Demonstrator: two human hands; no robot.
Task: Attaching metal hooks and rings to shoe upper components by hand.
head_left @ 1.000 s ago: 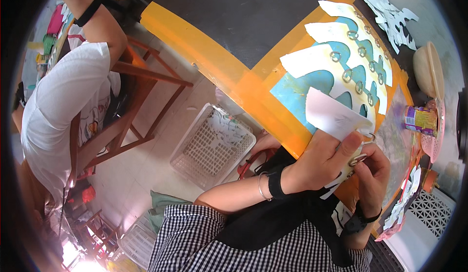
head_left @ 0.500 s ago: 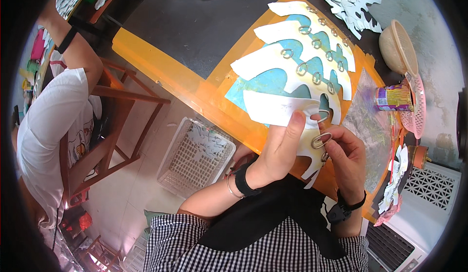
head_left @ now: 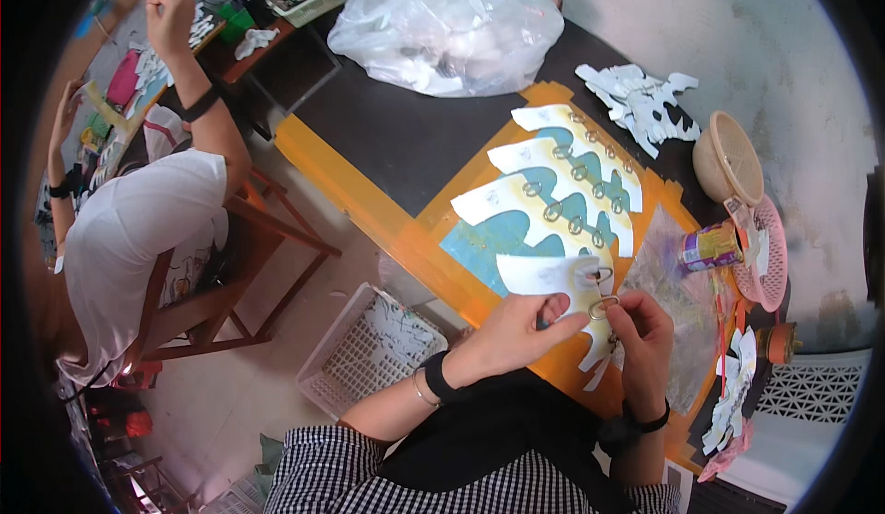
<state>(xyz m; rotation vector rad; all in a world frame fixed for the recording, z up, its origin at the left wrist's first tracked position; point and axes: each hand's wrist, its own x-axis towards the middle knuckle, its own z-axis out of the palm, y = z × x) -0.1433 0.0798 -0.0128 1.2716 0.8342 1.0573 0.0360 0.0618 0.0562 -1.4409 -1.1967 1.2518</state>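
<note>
My left hand [head_left: 502, 337] is closed on a white cut piece [head_left: 535, 274] with pointed strips and yellowish edges, its thumb lying along the piece's lower part. Oval metal rings sit on the strips of this piece. My right hand [head_left: 643, 334] pinches one metal ring [head_left: 604, 307] between thumb and fingertips at the piece's right side. Beyond my hands, similar white pieces [head_left: 489, 199] lie in rows on a blue sheet [head_left: 484, 254], each strip carrying a ring.
Orange tape [head_left: 369, 233] edges the dark table [head_left: 387, 154]. A clear plastic bag [head_left: 447, 30], white scraps [head_left: 636, 104], a beige basket [head_left: 728, 159], a pink basket [head_left: 774, 260] and a tin can [head_left: 710, 247] stand around. A crate [head_left: 369, 348] is below; a person [head_left: 152, 228] sits left.
The view has tilted up, so the table sits lower in it. My left thumb has come off the piece's upper part toward the lower ring. The other person's arm has shifted.
</note>
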